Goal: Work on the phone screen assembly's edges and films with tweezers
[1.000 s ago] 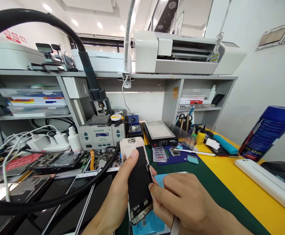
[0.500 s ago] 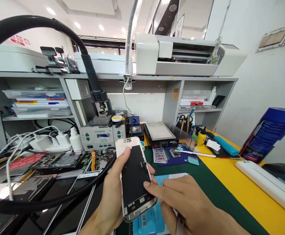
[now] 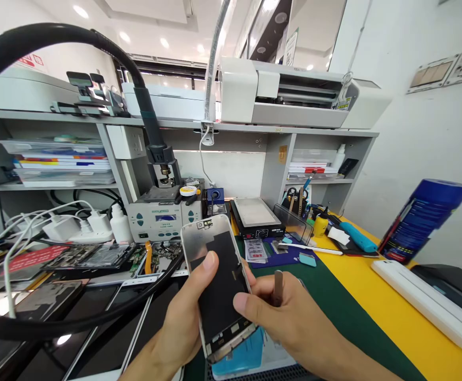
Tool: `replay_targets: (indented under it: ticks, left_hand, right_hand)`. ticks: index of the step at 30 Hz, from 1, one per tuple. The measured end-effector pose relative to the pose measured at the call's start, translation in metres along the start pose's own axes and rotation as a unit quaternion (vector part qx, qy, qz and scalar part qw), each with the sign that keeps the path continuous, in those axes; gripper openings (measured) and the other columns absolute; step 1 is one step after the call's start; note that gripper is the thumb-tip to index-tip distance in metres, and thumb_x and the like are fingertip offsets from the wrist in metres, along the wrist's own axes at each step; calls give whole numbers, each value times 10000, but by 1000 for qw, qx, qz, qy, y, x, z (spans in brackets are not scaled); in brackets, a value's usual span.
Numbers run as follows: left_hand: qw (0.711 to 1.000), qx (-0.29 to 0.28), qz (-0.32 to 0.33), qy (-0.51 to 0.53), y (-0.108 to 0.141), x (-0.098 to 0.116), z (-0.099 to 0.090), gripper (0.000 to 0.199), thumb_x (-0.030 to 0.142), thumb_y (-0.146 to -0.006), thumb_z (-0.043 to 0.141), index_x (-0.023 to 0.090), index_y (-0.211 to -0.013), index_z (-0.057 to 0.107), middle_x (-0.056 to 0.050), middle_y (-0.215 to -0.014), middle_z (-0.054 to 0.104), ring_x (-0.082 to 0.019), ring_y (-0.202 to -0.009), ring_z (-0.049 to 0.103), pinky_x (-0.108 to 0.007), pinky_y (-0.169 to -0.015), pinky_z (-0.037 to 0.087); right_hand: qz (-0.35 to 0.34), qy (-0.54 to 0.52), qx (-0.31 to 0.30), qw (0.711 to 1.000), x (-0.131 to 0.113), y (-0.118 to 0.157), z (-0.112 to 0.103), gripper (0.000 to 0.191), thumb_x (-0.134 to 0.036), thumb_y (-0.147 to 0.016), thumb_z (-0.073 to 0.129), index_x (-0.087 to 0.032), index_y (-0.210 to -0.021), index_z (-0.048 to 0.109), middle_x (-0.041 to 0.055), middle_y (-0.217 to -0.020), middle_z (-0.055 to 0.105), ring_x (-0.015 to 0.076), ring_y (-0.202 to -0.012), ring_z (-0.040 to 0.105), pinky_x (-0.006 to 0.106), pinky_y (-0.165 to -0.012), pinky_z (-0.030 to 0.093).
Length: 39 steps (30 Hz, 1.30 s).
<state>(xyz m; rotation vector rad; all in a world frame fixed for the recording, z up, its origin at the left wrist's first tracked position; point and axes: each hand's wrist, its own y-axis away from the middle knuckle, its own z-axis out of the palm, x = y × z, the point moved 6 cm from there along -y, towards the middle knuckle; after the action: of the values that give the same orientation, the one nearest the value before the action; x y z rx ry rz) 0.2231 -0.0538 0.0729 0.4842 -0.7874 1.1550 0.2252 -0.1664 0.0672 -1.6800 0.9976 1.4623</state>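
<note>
A phone screen (image 3: 219, 296) is grasped by the left hand (image 3: 184, 308). A metal tool (image 3: 278, 287) is gripped in the right hand (image 3: 292, 315).

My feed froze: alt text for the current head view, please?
The left hand grips a phone screen panel, dark backing up; the right hand, holding a slim metal tool, has its thumb near the panel's right edge. Below lies a green mat.
</note>
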Motion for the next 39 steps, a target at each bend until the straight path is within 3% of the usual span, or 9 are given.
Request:
replay_targets:
  ticks: [3, 6, 11, 17, 22, 29, 33, 36, 39]
  left_hand:
    - [999, 38, -34, -4, -3, -4, -5, 438, 542, -805, 591, 136, -835, 753, -101, -801, 725, -237, -756, 663, -328, -708, 540]
    - [994, 72, -34, -70, -6, -4, -9, 368, 489, -821, 612, 148, -868, 742, -67, -750, 695, -197, -668, 625, -292, -563, 532]
    - [981, 49, -14, -186, -11, -4, -6, 211, 352, -809, 678, 157, -727, 684, -11, -604, 610, -138, -520, 526, -259, -428, 486]
    - [983, 45, -27, -178, -9, -6, -9, 192, 357, -819, 672, 166, -815, 695, -9, -602, 631, -141, -505, 556, -275, -445, 506]
    - [978, 38, -30, -203, -8, -7, -9, 178, 343, -767, 732, 172, -792, 688, 3, -606, 627, -129, -497, 554, -249, -425, 488]
    - [975, 61, -22, -212, -12, -8, -12, 280, 404, -777, 711, 152, -675, 643, 3, -553, 578, -131, -474, 551, -254, -441, 469]
    - [970, 90, 9, -225, -13, -1, -14, 305, 412, -842, 634, 120, -778, 697, -16, -506, 604, -118, -431, 534, -250, -477, 468]
    - [970, 95, 20, -221, -11, 4, -12, 340, 409, -861, 606, 89, -854, 721, -47, -476, 638, -135, -413, 554, -253, -474, 465]
    - [972, 94, 17, -214, -9, 6, -9, 398, 433, -865, 588, 63, -800, 719, -83, -429, 639, -152, -374, 551, -268, -454, 459]
  right_hand:
    - [-18, -44, -5, 999, -1, -1, 1, 491, -427, -867, 638, -190, -534, 365, -101, -479, 196, 53, -450, 141, 266, -463, 155]
    - [-24, -71, 37, 996, -1, -2, -8, 493, -444, -865, 645, -199, -542, 364, -102, -481, 177, 59, -444, 128, 267, -449, 130]
    - [-10, -73, 87, 993, 2, -5, -20, 459, -522, -881, 597, -190, -593, 466, -99, -463, 242, 65, -439, 174, 256, -445, 145]
    - [-9, -189, 45, 981, 2, 0, -21, 454, -448, -889, 579, -176, -554, 438, -68, -492, 353, 61, -451, 198, 261, -456, 142]
    - [-72, -64, 27, 995, -10, 5, -18, 337, -321, -893, 573, -176, -607, 471, -66, -537, 343, 76, -496, 232, 251, -468, 179]
    - [-112, -3, -25, 993, -24, 9, -5, 269, -312, -947, 495, -192, -741, 617, -15, -650, 537, 138, -636, 502, 275, -687, 441]
    - [-100, 26, 15, 995, -18, 8, -13, 329, -391, -955, 500, -178, -795, 693, -6, -651, 551, 106, -541, 422, 234, -535, 389]
    - [-93, -58, 80, 991, -14, 5, -31, 359, -469, -939, 516, -171, -858, 700, -35, -594, 451, 81, -468, 322, 215, -435, 289]
    - [-156, -128, 168, 965, -22, 6, -58, 416, -522, -927, 506, -174, -774, 676, 2, -660, 500, 130, -594, 469, 255, -550, 410]
